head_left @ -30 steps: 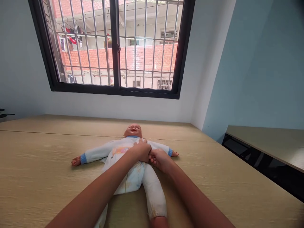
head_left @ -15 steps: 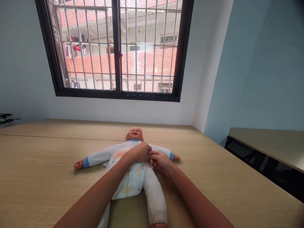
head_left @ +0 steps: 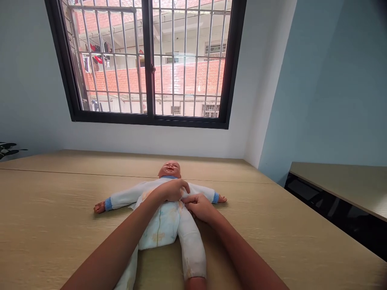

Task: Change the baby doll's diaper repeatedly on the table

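Observation:
A baby doll (head_left: 163,225) in a white sleepsuit with blue cuffs lies on its back on the wooden table (head_left: 54,225), arms spread, head toward the window. My left hand (head_left: 173,191) rests on the doll's chest with fingers curled, pinching the suit's fabric. My right hand (head_left: 198,206) sits just beside it at the doll's waist, fingers closed on the cloth. The two hands touch each other over the doll's front. Both forearms reach in from the bottom of the view and hide part of the doll's body.
A barred window (head_left: 148,60) fills the wall behind the table. A second tabletop (head_left: 341,181) with a dark side panel stands to the right, separated by a gap. Plant leaves (head_left: 9,148) poke in at the far left.
My hands have shifted slightly lower on the doll's front and the left fingers have loosened from a tight clasp. The view has tilted a little; the doll stays in place.

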The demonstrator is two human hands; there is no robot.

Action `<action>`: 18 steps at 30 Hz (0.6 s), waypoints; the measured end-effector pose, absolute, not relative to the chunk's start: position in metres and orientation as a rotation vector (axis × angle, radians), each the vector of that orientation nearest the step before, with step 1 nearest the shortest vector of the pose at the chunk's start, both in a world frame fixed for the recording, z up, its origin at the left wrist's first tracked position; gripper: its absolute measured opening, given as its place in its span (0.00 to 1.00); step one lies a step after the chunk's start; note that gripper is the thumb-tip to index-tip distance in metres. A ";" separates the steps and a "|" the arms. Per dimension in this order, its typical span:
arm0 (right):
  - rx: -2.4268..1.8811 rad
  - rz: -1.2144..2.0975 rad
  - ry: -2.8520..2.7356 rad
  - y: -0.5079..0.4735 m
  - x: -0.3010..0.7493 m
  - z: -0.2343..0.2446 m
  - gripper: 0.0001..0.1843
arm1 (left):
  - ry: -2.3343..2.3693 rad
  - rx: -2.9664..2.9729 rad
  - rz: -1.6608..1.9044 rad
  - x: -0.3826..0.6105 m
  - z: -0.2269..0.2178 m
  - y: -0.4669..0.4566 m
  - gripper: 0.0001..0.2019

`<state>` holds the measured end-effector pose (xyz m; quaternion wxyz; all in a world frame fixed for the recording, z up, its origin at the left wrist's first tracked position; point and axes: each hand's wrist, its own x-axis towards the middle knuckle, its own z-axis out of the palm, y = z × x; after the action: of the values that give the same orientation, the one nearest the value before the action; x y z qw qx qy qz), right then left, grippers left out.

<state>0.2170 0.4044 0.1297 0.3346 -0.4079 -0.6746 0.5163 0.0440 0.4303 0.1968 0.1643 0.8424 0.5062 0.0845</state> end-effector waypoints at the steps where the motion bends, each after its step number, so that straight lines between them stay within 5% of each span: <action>1: -1.077 1.327 -1.787 0.406 0.219 0.128 0.12 | 1.435 2.394 0.252 0.045 0.198 0.429 0.28; 18: -0.933 1.028 -1.667 0.397 0.215 0.146 0.11 | 1.821 1.933 1.009 -0.073 0.203 0.311 0.14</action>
<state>0.2151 0.3966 0.1462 0.4671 -0.3804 -0.6795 0.4188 -0.0735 0.3107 0.2028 0.1500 0.6728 0.6337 0.3512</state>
